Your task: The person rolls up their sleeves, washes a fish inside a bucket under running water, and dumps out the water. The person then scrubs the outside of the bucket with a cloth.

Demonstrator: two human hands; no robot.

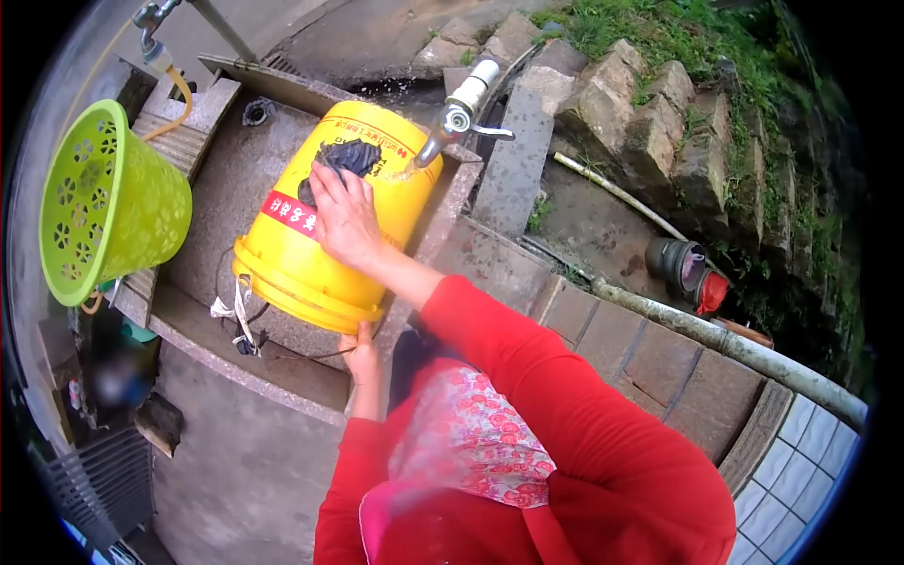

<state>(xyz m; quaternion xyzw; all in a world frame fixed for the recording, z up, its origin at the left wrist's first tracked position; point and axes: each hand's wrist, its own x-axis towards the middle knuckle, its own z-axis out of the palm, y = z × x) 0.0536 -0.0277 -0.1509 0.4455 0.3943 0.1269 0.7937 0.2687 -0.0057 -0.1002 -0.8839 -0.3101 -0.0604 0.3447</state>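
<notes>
A yellow bucket with a red label lies on its side in a stone sink, its rimmed end toward me. My right hand presses a wet black cloth against the bucket's upper side, fingers over the cloth. At the rim, my left hand grips the bucket's edge; some of its fingers are hidden. A metal tap reaches over the bucket's far right side, its spout close to the wall. From the rim hangs a handle wire with a white strip.
A green perforated basket sits tilted on the sink's left ledge. Another tap with a hose stands at the far left. Right of the sink are a stone slab, stone steps, a long pipe and a dark pot.
</notes>
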